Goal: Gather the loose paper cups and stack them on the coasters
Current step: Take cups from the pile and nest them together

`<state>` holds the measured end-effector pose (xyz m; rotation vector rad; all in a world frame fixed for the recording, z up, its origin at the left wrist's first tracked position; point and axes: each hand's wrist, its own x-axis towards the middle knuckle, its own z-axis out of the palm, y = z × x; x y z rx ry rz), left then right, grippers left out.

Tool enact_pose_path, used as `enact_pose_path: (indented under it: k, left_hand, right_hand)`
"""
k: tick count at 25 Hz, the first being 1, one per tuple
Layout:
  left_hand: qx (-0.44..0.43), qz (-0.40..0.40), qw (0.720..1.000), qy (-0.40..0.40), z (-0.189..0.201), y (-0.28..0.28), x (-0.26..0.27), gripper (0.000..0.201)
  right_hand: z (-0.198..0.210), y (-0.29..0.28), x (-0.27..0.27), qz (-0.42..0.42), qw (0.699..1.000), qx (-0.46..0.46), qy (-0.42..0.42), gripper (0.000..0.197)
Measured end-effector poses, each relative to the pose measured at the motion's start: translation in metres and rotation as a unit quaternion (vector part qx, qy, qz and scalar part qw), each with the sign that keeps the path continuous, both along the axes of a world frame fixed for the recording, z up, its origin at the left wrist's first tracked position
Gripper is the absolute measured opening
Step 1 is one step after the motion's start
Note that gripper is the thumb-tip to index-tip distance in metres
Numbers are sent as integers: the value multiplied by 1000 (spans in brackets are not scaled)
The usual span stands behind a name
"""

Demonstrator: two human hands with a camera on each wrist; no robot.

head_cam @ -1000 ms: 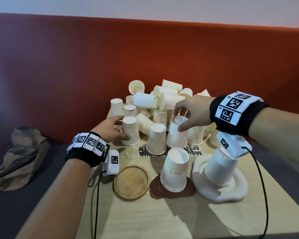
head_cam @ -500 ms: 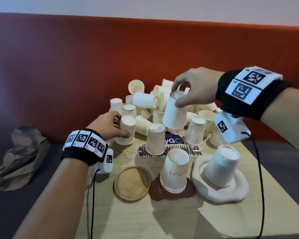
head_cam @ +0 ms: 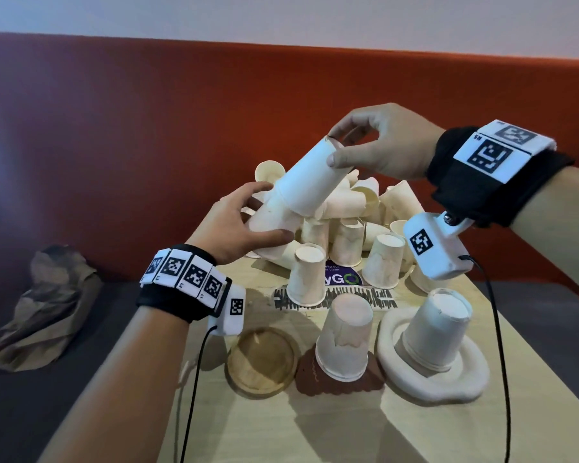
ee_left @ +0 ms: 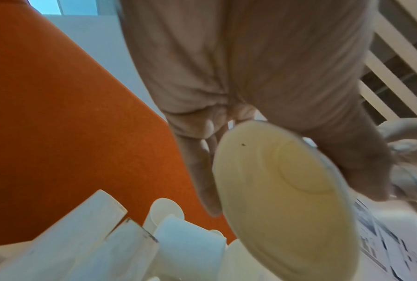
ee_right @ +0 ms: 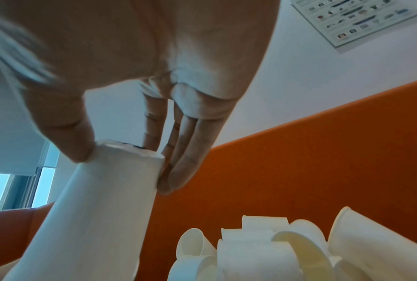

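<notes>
A: Start at the fingers. What grips what?

B: The right hand [head_cam: 386,142] pinches the closed base end of an upper cup [head_cam: 310,177], thumb on the near side, fingertips [ee_right: 176,176] on the far side. The left hand [head_cam: 238,228] wraps thumb and fingers round a lower cup [head_cam: 268,225]. Both cups are in the air above the pile of loose cups [head_cam: 355,208].

A: Does a wrist view add anything?

B: The left wrist view looks straight into the lower cup's [ee_left: 282,192] open mouth and shows its pale, bare inside. The right wrist view shows the upper cup's [ee_right: 94,218] scuffed base rim against the thumb. Only the head view shows the coasters.

A: How do the cups lie?

B: They share one slanted axis, bases up and to the right, mouths down and to the left. The upper cup's mouth sits over the lower cup's base end.

A: And the coasters?

B: On the table [head_cam: 315,429], the wooden coaster [head_cam: 263,360] is bare. The dark brown coaster [head_cam: 338,382] bears one upside-down cup [head_cam: 343,339]; the white coaster [head_cam: 432,375] bears an upside-down nested stack [head_cam: 435,332]. A crumpled brown bag [head_cam: 44,309] lies on the seat to the left.
</notes>
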<state>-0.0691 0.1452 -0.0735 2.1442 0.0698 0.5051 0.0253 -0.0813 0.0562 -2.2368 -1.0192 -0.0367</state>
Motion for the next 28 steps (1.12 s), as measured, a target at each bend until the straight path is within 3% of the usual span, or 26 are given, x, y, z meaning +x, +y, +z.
enact_pose_path:
  k: [6, 11, 15, 18, 22, 25, 28]
  left_hand:
    - [-138, -84, 986, -31, 6, -8, 3, 127]
    - [-210, -153, 965, -38, 18, -19, -7, 128]
    - [-215, -168, 960, -66, 21, -20, -8, 132]
    - [-146, -168, 975, -15, 21, -4, -9, 131]
    - [3, -207, 960, 188, 19, 22, -16, 110]
    - [136, -114, 945, 276, 17, 30, -17, 100]
    - [152, -79, 939, 299, 16, 32, -14, 95]
  right_hand:
    - [-12, -1, 6, 21, 997, -9, 79, 27]
    - [-11, 1, 7, 30, 993, 8, 114, 32]
    - [-12, 8, -4, 55, 993, -1, 101, 40]
    - [-10, 13, -13, 58, 997, -35, 45, 37]
    - [-17, 24, -29, 81, 990, -116, 6, 36]
    - [-35, 35, -47, 114, 971, -208, -24, 36]
    - [-53, 44, -63, 147, 949, -276, -50, 41]
